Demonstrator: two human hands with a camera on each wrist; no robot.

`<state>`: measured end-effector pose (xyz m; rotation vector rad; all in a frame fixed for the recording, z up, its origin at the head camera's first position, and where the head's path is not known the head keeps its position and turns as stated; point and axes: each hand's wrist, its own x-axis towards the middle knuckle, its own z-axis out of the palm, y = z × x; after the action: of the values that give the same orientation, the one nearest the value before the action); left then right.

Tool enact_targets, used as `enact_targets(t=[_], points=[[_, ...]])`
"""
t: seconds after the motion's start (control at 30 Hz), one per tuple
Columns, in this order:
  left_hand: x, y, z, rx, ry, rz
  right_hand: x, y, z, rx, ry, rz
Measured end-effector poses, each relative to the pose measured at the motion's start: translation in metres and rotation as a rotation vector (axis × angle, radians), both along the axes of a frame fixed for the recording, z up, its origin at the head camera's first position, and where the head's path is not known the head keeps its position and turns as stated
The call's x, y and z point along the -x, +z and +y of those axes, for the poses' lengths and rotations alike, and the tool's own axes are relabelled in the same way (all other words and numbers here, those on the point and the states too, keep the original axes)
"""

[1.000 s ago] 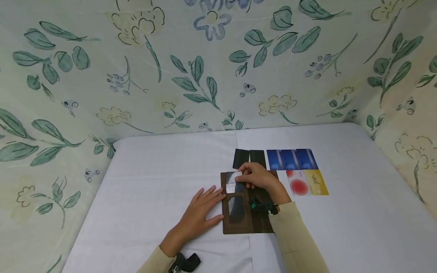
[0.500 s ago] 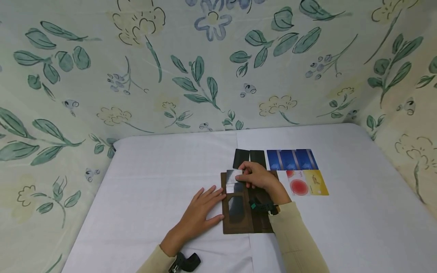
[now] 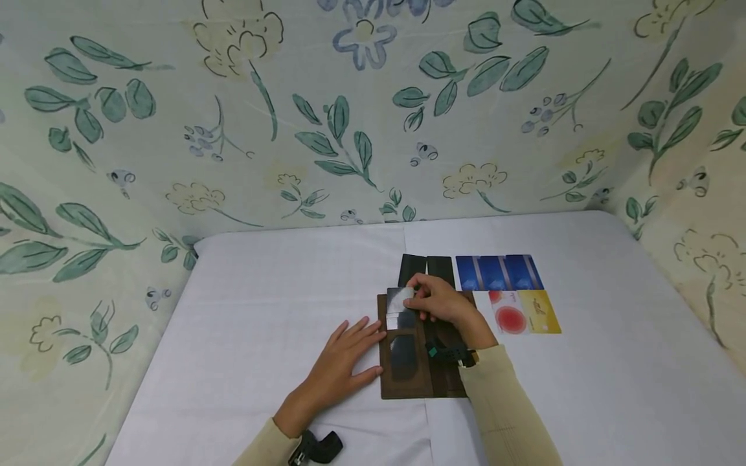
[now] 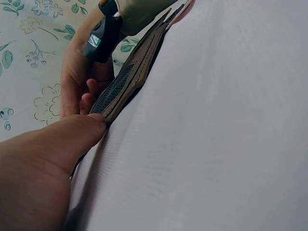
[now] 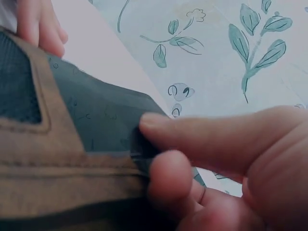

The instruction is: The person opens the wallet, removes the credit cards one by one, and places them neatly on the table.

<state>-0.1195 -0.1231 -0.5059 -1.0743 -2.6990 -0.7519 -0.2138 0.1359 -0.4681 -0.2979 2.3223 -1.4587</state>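
Note:
A brown bifold wallet [image 3: 403, 389] lies spread open on the white-covered table, its left panel showing a dark mesh window. From that panel's far end sticks out a dark, glossy card [image 3: 397, 298], reflecting light. My right hand [image 3: 445, 303] pinches the card near its right edge between thumb and fingers; in the right wrist view the card [image 5: 103, 113] shows faint raised characters. My left hand [image 3: 340, 362] lies with extended fingers against the wallet's left edge, its thumb touching the wallet [image 4: 139, 72] in the left wrist view. My right forearm covers part of the right panel.
Two black cards [image 3: 412, 270] lie beyond the wallet. To their right is a row of blue cards [image 3: 492, 273], with a pink-and-white card [image 3: 509, 317] and a yellow card [image 3: 539, 310] nearer. A floral cloth [image 3: 361, 129] hangs behind the table.
The dark card has slid a little farther out of the wallet, away from me, with my right fingers pinching it. My left hand has stayed in place.

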Motion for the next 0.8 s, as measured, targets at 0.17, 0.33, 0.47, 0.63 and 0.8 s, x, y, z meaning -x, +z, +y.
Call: enact_targets(t=[0.17,0.33,0.47,0.63,0.8], points=[[0.0000,0.0010,0.0001,-0.005,-0.002,-0.008,-0.0002,0.0009,0.0011,0.001,-0.006,-0.016],[0.0001,0.0020,0.0002,-0.010,-0.007,-0.013,0.0011,-0.0011,0.0006,-0.020,0.001,0.015],[0.0002,0.0020,0.0003,-0.014,-0.005,-0.009,0.0012,-0.0009,-0.0007,-0.029,-0.012,0.021],[-0.0003,0.0002,0.0002,-0.009,-0.001,-0.005,-0.0004,0.0009,0.0002,0.002,-0.014,-0.021],[-0.0006,0.0007,0.0002,-0.002,-0.001,0.002,-0.0005,0.0006,0.0011,0.004,0.012,-0.009]])
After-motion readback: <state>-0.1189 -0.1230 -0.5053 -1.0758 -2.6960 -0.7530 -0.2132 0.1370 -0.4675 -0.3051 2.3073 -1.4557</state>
